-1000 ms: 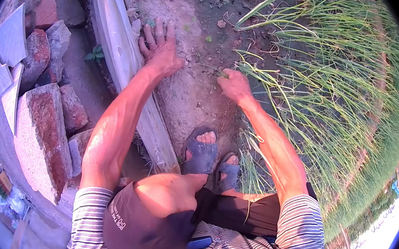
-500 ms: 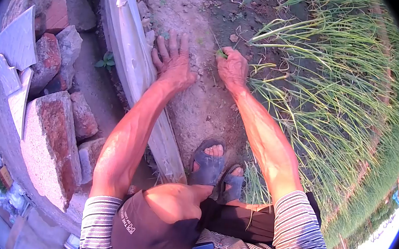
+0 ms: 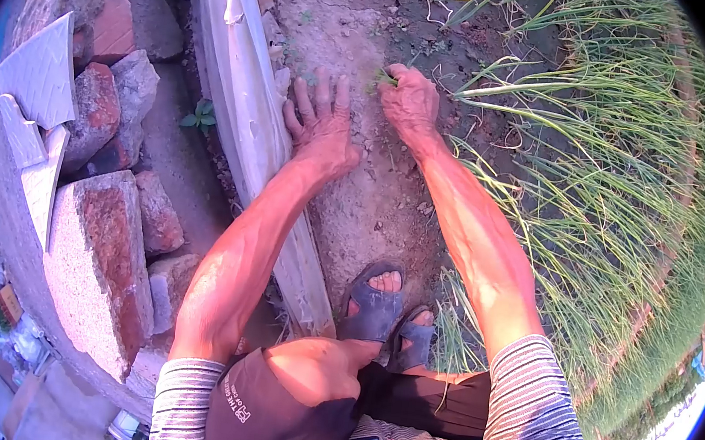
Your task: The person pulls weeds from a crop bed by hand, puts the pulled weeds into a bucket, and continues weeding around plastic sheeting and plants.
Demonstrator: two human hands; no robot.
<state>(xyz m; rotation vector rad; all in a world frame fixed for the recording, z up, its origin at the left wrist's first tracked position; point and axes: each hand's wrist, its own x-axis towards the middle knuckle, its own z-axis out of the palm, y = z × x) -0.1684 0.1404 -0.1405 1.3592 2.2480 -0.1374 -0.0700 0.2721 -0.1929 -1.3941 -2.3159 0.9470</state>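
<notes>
My left hand (image 3: 324,129) lies on the bare soil (image 3: 353,211) with its fingers spread, holding nothing. Just to its left runs a long pale plank-like edging (image 3: 247,114). A short way to the right, my right hand (image 3: 410,101) is closed in a pinch, and a small tuft of green weed (image 3: 384,78) pokes out at the fingertips. The weed's lower part is hidden in my fingers. Close by on the right, long thin leaves of onion-like plants (image 3: 546,94) lean over the dark soil.
Left of the edging stand broken bricks and concrete chunks (image 3: 95,253), with pieces of pale tile (image 3: 41,71) leaning on them. My sandalled feet (image 3: 374,304) are on the soil strip below my hands. Dense green plants (image 3: 624,249) fill the right side.
The view has shifted slightly, moving most things a little right and down. My right hand stays pinched on the weed and has moved slightly up-left relative to the ground. My left hand remains spread.
</notes>
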